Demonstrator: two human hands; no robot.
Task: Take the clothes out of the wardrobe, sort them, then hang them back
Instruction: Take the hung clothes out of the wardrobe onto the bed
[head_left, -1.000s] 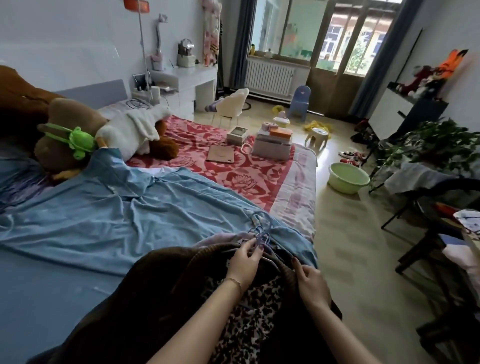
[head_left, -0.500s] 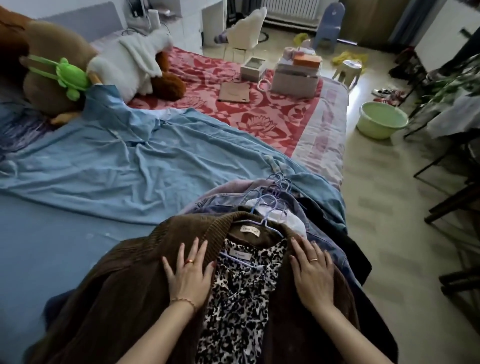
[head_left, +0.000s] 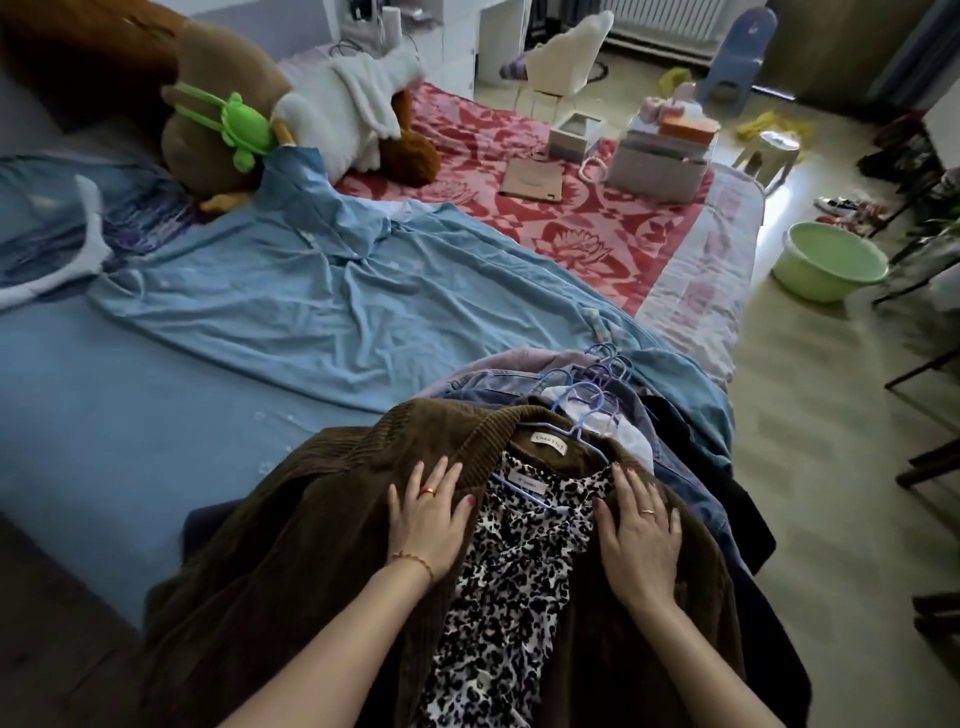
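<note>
clothes are out of the wardrobe & piled on the near edge of the bed (head_left: 130, 467), so this looks like the start of the sort step, not the hang-back yet. top of the pile is a brown corduroy jacket (head_left: 291, 561) worn open over a leopard-print top (head_left: 498, 597), both on hangers. under them a denim jacket (head_left: 691, 499), something white & a dark garment, w/ a bunch of pale blue hanger hooks (head_left: 597, 379) fanned out at the far end.

left hand (head_left: 428, 525) lies flat on the jacket's left front, fingers straight & spread, gripping nothing. right hand (head_left: 639, 535) same on the right front, palm down, fingers relaxed, holding nothing. both just press on the cloth either side of the print top.

next move, my guess: need to get hold of the top item, prob by its hanger hook or collar, lift it clear w/o dragging the hooks below (they look tangled close together), then lay it on the free blue sheet (head_left: 311, 312) to begin a group. wardrobe isn't in view, so can't tell how far the carry back is. plush toys (head_left: 218, 124) & boxes (head_left: 660, 161) sit well apart, further up the bed.
</note>
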